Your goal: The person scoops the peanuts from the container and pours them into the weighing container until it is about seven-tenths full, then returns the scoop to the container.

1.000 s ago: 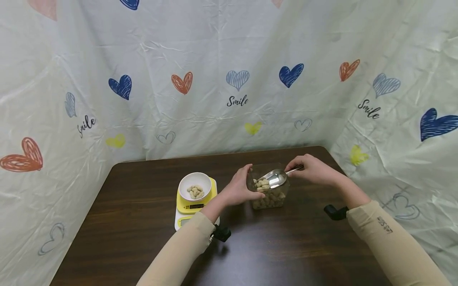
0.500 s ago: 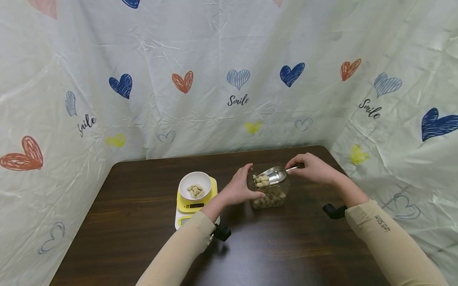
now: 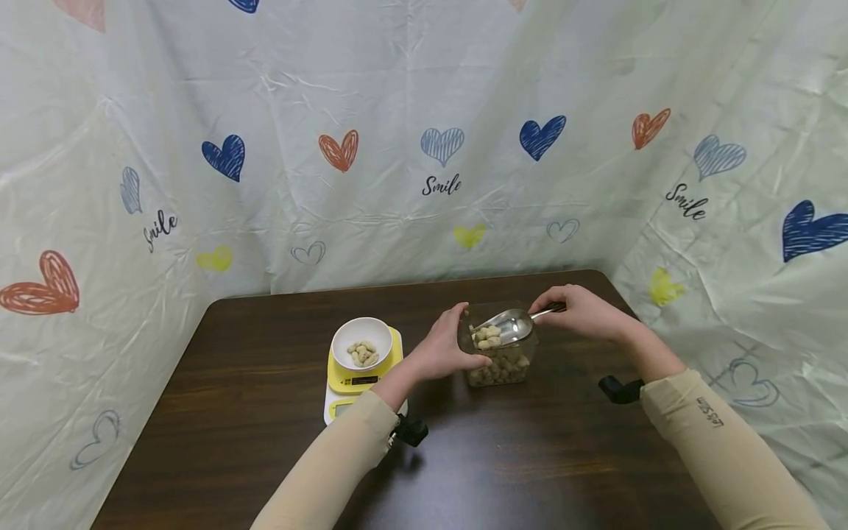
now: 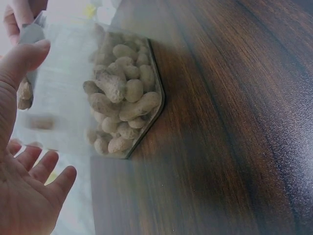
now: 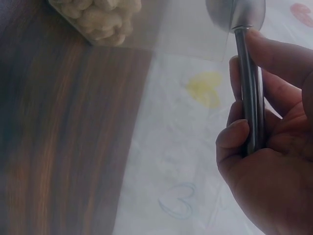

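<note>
My left hand (image 3: pixel 445 346) holds a clear square container (image 3: pixel 501 368) by its side, thumb on the near wall and fingers round the left side. Unshelled peanuts (image 4: pixel 124 93) fill its lower part. The right hand (image 3: pixel 578 313) grips the dark handle (image 5: pixel 250 93) of a metal scoop (image 3: pixel 513 326), its bowl tilted down to the left at the container's mouth. Several peanuts (image 3: pixel 489 337) show at the scoop's front edge. Through the wall in the left wrist view, one blurred peanut (image 4: pixel 41 122) appears below the scoop's tip.
Left of the container, a yellow and white kitchen scale (image 3: pixel 341 383) bears a white bowl (image 3: pixel 341 335) with several peanuts in it. Its lower part is partly hidden by my left forearm. The dark wooden table (image 3: pixel 252 397) ends at a heart-printed curtain (image 3: pixel 371 243).
The scoop has tilted slightly and its bowl has risen a little among the peanuts, with the right hand shifting only slightly. The left hand and container stay in place.
</note>
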`<state>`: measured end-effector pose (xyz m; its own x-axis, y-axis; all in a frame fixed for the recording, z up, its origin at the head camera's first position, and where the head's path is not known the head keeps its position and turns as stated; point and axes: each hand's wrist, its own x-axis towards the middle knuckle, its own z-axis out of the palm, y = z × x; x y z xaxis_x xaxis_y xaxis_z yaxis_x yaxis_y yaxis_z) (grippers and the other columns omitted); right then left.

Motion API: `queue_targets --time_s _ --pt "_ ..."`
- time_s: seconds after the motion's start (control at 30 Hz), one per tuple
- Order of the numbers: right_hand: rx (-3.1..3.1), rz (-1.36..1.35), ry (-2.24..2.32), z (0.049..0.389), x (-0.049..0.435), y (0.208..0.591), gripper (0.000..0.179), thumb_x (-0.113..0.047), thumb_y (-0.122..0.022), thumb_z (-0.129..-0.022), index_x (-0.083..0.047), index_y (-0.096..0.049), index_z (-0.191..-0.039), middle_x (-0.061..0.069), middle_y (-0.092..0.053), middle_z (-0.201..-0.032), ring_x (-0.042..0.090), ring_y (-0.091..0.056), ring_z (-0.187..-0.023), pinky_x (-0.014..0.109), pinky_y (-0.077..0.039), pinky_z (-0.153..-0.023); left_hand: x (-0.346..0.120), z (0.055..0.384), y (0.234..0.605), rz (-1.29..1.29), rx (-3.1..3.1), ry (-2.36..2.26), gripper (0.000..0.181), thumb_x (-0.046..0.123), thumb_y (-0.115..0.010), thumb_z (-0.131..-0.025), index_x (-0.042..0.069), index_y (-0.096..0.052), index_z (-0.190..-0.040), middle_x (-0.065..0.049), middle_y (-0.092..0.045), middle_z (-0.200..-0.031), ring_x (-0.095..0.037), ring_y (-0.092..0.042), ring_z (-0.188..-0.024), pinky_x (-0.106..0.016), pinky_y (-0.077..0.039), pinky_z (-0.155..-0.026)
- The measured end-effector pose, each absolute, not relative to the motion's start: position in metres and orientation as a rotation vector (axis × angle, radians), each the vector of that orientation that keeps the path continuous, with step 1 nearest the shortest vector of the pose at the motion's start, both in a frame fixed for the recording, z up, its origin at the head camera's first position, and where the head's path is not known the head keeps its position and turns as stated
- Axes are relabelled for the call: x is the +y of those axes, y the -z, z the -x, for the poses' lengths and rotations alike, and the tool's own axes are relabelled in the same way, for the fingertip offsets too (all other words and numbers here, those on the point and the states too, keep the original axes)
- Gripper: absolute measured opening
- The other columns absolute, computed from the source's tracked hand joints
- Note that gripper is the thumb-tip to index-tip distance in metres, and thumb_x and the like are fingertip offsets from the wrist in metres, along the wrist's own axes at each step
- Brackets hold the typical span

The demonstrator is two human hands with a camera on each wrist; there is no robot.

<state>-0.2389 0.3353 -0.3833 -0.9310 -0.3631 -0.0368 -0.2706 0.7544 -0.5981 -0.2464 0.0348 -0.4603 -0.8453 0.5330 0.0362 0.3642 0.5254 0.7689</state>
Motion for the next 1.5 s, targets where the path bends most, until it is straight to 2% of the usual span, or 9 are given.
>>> queue_targets --time_s 0.4,0.73,1.27,1.5 --pt "2.791 0.491 0.935 0.241 0.336 0.384 0.026 -0.039 -0.071 -0.098 -0.020 -0.075 -0.115 0.002 -0.068 -0.122 0.024 -0.061 -0.111 0.044 -0.049 -0.086 0.035 0.247 0.460 -0.769 2.563 -1.213 0.114 0.047 -0.087 -0.079 0.018 -0.017 -0.164 -0.007 -0.035 -0.157 -0.023 -0.036 -0.144 -0.044 -0.038 -0.111" --pt "2.754 0.457 1.001 0.241 0.337 0.390 0.026 -0.038 -0.071 -0.098 -0.018 -0.074 -0.116 0.004 -0.067 -0.121 0.025 -0.059 -0.109 0.043 -0.049 -0.085 0.034 0.247 0.460 -0.777 2.565 -1.227 0.114 0.046 -0.088 -0.078 0.017 -0.018 -0.163 -0.007 -0.037 -0.156 -0.023 -0.038 -0.141 -0.044 -0.039 -0.110" --pt "2.767 0.449 1.040 0.238 0.345 0.389 0.032 -0.041 -0.068 -0.099 -0.017 -0.073 -0.119 0.006 -0.067 -0.122 0.025 -0.060 -0.108 0.043 -0.049 -0.085 0.033 0.244 0.461 -0.751 2.487 -1.285 0.113 0.042 -0.087 -0.081 0.022 -0.013 -0.164 -0.008 -0.029 -0.160 -0.028 -0.038 -0.144 -0.047 -0.040 -0.110" --pt "2.797 0.442 1.055 0.237 0.348 0.387 0.031 -0.040 -0.069 -0.099 -0.016 -0.074 -0.119 0.006 -0.068 -0.120 0.025 -0.061 -0.105 0.043 -0.049 -0.084 0.032 0.244 0.460 -0.747 2.479 -1.290 0.113 0.043 -0.087 -0.081 0.023 -0.013 -0.164 -0.006 -0.028 -0.160 -0.024 -0.038 -0.143 -0.046 -0.040 -0.109"
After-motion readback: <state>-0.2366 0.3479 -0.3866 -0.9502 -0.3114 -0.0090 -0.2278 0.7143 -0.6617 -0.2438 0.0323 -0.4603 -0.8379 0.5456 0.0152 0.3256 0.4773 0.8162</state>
